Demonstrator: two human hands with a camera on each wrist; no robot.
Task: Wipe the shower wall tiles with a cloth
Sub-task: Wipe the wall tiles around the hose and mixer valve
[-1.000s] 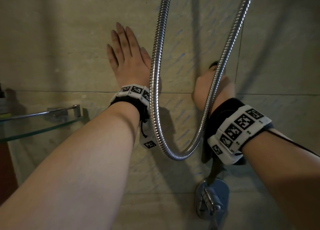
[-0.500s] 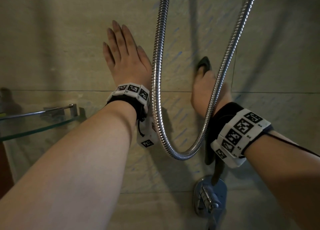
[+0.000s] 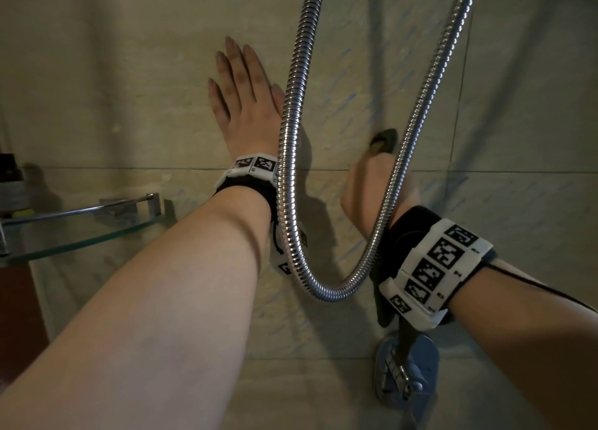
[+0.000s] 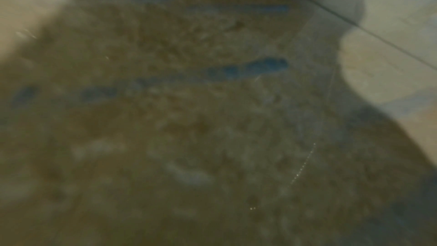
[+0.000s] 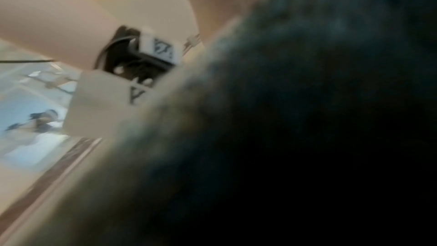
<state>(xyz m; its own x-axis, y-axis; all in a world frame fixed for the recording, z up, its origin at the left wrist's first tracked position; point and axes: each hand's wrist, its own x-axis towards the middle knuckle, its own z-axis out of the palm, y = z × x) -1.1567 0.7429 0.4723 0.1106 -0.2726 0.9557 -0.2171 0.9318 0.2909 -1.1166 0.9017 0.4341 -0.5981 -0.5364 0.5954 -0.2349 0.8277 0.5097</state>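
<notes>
— What's the room like?
— A dim shower corner. A chrome hose [image 3: 293, 112] hangs down in a loop and climbs back up out of the picture.
— Anything fixed lower down?
— A chrome mixer valve [image 3: 406, 373], below the loop.
— And to the left?
— A glass corner shelf [image 3: 81, 235] with a metal rail, some blurred items on it. Soft shadows all over.

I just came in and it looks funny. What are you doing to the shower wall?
A person is wiping the beige shower wall tiles. Their right hand presses a dark cloth against the tiles, behind the looping silver metal shower hose. Their left hand rests flat on the wall, fingers straight. Faint blue streaks show on the tiles.
</notes>
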